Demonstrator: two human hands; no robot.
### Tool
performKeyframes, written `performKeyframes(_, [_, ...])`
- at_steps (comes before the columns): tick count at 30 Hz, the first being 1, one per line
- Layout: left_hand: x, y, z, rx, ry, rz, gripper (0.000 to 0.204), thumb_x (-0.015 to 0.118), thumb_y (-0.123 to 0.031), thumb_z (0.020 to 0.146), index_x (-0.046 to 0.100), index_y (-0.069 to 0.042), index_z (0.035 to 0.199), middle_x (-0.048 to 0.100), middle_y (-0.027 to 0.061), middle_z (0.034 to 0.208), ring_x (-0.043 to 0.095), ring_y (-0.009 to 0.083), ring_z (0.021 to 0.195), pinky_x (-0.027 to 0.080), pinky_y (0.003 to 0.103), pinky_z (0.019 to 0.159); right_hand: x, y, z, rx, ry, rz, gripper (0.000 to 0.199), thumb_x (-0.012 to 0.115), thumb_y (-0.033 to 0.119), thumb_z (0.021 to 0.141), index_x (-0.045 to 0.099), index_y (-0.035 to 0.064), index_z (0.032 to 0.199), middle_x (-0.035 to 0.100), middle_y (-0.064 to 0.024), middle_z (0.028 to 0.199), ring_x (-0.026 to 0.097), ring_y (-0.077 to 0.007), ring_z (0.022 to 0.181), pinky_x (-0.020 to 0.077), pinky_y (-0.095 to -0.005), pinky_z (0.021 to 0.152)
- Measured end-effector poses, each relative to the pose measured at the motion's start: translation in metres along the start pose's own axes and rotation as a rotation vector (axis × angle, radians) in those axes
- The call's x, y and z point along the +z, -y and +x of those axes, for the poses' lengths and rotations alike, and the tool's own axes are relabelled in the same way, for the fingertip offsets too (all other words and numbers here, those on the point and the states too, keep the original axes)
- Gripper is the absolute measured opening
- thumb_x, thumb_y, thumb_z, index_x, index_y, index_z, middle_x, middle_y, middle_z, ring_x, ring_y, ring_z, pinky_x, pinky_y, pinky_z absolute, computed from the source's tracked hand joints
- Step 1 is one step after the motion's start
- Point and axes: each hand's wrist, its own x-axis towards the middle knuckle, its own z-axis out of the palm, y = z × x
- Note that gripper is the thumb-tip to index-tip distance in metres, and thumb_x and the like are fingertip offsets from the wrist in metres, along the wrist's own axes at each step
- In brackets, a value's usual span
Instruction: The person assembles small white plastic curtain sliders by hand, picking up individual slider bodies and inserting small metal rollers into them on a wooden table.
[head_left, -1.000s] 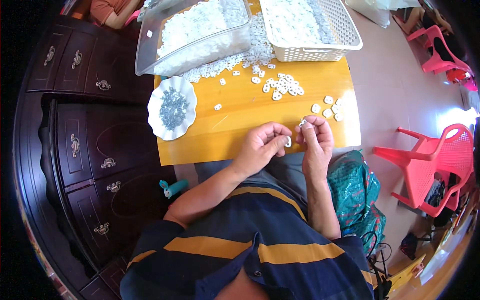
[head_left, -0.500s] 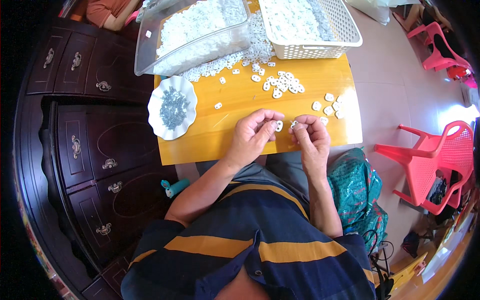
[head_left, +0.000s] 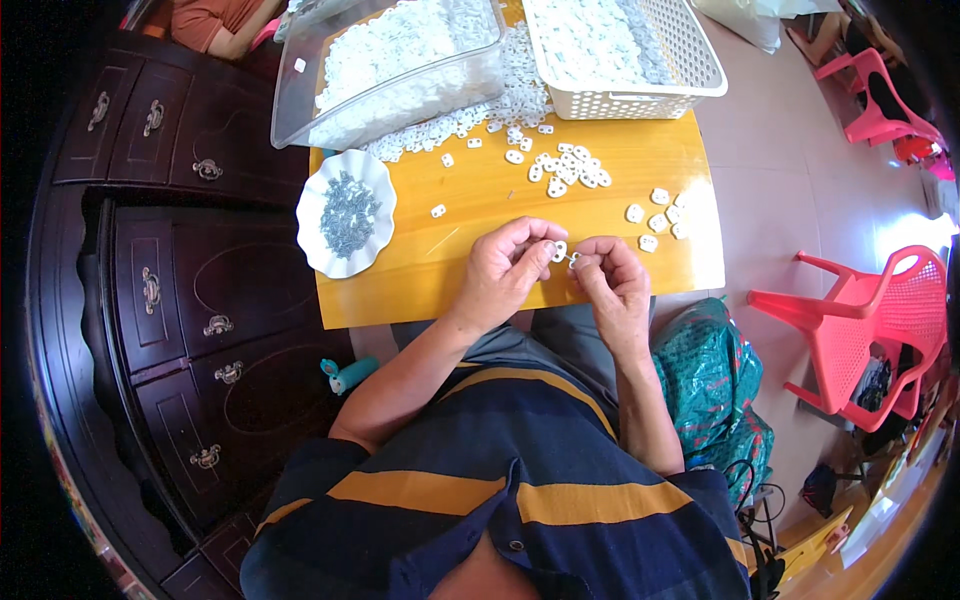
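Fingertip to fingertip above the table (head_left: 390,302)

Here's the close work: the left hand (head_left: 510,266) pinches a white piece (head_left: 560,251) between thumb and forefinger, its two-holed face showing. Just beside it, the right hand (head_left: 614,282) is closed on a second piece (head_left: 574,260), mostly covered by fingers. Something thin seems to lie between the two; too small to tell whether they touch.

The risk? Both pieces are tiny and held at the very tips, so a slight slip could drop one, and with the table's near edge so close it might bounce into the lap (head_left: 560,335). A crooked meeting of the two could twist one loose. Out front, the loose pile (head_left: 566,172) and the right-hand group (head_left: 657,223) sit apart; a careless sleeve or knuckle could mix them. The pin bowl (head_left: 310,245), at the left edge, would spill if an elbow caught it.
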Motion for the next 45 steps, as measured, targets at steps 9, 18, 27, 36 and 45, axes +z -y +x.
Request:
performKeyframes(9, [0.003, -0.001, -0.001, 0.017, -0.012, -0.027, 0.015, 0.058, -0.008, 0.100, 0.063, -0.002, 0.113, 0.063, -0.0011, 0.091, 0.058, 0.0038, 0.077, 0.050, 0.020, 0.070, -0.004, 0.007, 0.000, 0.036, -0.045, 0.049, 0.010, 0.061, 0.006, 0.097, 0.063, 0.0007, 0.106, 0.065, -0.0002, 0.083, 0.058, -0.0044, 0.073, 0.0464, -0.0198, 0.065])
performKeyframes(18, [0.048, 0.022, -0.019, 0.032, 0.215, -0.026, 0.009, 0.057, 0.000, 0.097, 0.058, -0.004, 0.104, 0.055, -0.0035, 0.080, 0.052, 0.0021, 0.068, 0.043, 0.020, 0.060, -0.003, 0.004, 0.004, 0.032, -0.261, 0.400, 0.010, 0.058, 0.008, 0.099, 0.061, 0.0044, 0.108, 0.064, -0.0015, 0.087, 0.059, -0.0075, 0.076, 0.0485, -0.0205, 0.069])
performKeyframes(27, [0.053, 0.014, -0.019, 0.178, 0.217, 0.122, 0.013, 0.064, 0.003, 0.086, 0.068, -0.001, 0.098, 0.068, 0.0123, 0.089, 0.066, 0.0224, 0.077, 0.052, 0.033, 0.069, -0.010, 0.009, 0.005, 0.127, -0.290, 0.534, 0.012, 0.059, 0.008, 0.099, 0.062, 0.0058, 0.110, 0.064, -0.0008, 0.084, 0.061, -0.0076, 0.072, 0.0522, -0.0195, 0.066])
performKeyframes(36, [0.043, 0.010, -0.016, 0.464, 0.255, 0.335, 0.017, 0.074, -0.001, 0.081, 0.068, 0.000, 0.097, 0.067, 0.0125, 0.092, 0.067, 0.0282, 0.085, 0.054, 0.035, 0.075, -0.009, 0.009, 0.006, 0.185, -0.243, 0.552, 0.010, 0.059, 0.008, 0.099, 0.061, 0.0077, 0.108, 0.064, -0.0018, 0.086, 0.061, -0.0087, 0.074, 0.0509, -0.0208, 0.067])
performKeyframes(45, [0.032, -0.002, -0.014, 0.349, 0.072, 0.240, 0.008, 0.070, -0.001, 0.089, 0.067, -0.001, 0.096, 0.068, 0.0070, 0.081, 0.065, 0.0118, 0.066, 0.051, 0.026, 0.061, -0.004, 0.005, 0.002, 0.053, -0.196, 0.347, 0.012, 0.059, 0.008, 0.099, 0.061, 0.0038, 0.111, 0.064, -0.0022, 0.089, 0.062, -0.0091, 0.079, 0.0507, -0.0222, 0.072])
